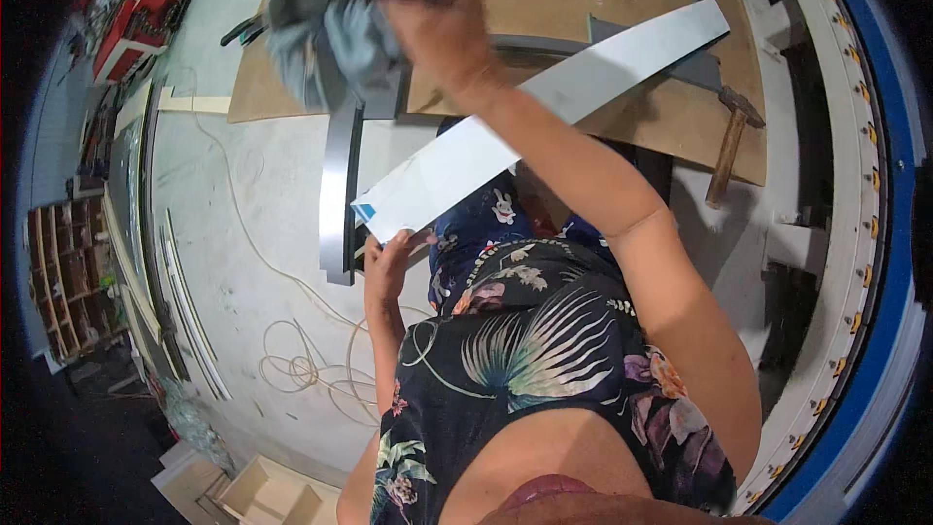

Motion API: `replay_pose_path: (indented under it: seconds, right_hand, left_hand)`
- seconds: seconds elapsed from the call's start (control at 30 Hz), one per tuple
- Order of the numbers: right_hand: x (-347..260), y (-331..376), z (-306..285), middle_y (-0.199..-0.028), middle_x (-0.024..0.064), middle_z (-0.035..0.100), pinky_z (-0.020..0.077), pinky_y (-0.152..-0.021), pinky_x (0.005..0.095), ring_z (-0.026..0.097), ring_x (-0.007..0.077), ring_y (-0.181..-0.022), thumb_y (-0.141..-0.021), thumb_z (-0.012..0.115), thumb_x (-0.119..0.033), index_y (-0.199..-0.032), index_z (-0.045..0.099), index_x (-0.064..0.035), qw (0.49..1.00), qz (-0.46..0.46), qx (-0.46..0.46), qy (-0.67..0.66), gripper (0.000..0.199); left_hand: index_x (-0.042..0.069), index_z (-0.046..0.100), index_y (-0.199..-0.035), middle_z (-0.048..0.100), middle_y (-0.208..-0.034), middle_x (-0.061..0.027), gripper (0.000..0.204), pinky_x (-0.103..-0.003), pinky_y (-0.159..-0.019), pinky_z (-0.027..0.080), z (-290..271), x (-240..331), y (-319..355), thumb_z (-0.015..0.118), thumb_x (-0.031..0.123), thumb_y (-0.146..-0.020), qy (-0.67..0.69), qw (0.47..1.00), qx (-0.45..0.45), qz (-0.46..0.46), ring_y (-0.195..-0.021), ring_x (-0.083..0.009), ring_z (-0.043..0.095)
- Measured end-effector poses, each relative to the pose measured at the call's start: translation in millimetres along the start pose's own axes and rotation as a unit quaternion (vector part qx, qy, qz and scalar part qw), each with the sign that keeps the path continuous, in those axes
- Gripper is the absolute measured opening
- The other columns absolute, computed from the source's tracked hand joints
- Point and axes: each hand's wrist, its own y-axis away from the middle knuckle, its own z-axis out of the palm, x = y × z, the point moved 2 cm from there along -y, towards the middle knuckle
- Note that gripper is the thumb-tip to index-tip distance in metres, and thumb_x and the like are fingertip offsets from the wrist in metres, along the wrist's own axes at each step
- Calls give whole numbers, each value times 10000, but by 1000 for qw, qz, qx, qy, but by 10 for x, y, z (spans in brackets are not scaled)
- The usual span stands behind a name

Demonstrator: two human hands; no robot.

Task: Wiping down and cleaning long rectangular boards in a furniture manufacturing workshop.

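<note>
A long white strip panel (pixel 447 175) lies slantwise across my lap, its far right end over the cardboard. A small blue mark shows on its near left corner. My left hand (pixel 387 264) grips that near end, fingers closed round the edge. Raised over the far left part of the work, my right hand (pixel 437 34) clutches a bunched grey-blue cloth (pixel 340 24), which is smeared by motion. Below the cloth, a dark grey metal strip (pixel 338 194) with a shiny face runs toward me, just left of the panel's end.
Brown cardboard (pixel 544 0) lies ahead beneath dark grey strips. A hammer (pixel 731 141) with a wooden handle rests at its right edge. A thin pale cord (pixel 301 365) coils on the floor at left. A blue-edged machine frame (pixel 865 185) borders the right side.
</note>
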Motion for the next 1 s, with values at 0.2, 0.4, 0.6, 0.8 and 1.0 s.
replay_pose_path:
  seconds: [0.2,0.4,0.6,0.8,1.0]
  right_hand:
    - [26,-365,-987,-1094,85,590,481,-859,319,583,172,-950,-717,729,-57,-1175,490,-39,998,-59,-4,-22,517]
    - [-430,-305,-2198,-1033,91,638,490,-821,296,611,175,-933,-771,683,-55,-1095,595,-19,989,141,-42,7,337]
    - [-66,-86,-2244,-1062,132,616,429,-889,292,581,190,-963,-707,696,-144,-1163,539,42,898,184,-89,390,517]
    - [796,703,-2186,-1341,242,350,334,-997,425,394,371,-1205,-643,763,-336,-1347,350,-54,835,196,-169,485,864]
    - [629,1137,-1853,-1393,270,230,275,-1026,493,304,470,-1226,-592,777,-442,-1410,238,-103,813,147,-133,548,1036]
  left_hand:
    - [-63,517,-1125,622,-1005,-144,437,-341,-812,475,-146,-199,28,599,228,-809,-20,999,2,-27,-848,-236,639]
    - [-83,486,-1113,611,-983,-179,466,-385,-738,509,-72,11,-88,624,215,-781,-10,999,-7,-31,-809,-284,640]
    - [-116,473,-1129,609,-993,-185,460,-326,-679,512,-173,-51,-105,591,185,-801,-24,1000,8,-15,-806,-274,645]
    - [-108,474,-1130,624,-936,-166,453,-271,-610,477,-53,-21,-132,577,194,-808,-9,999,-1,30,-776,-243,651]
    - [-103,458,-1150,616,-950,-155,476,-279,-624,477,-104,-60,-120,590,194,-802,-5,1000,10,3,-738,-243,644]
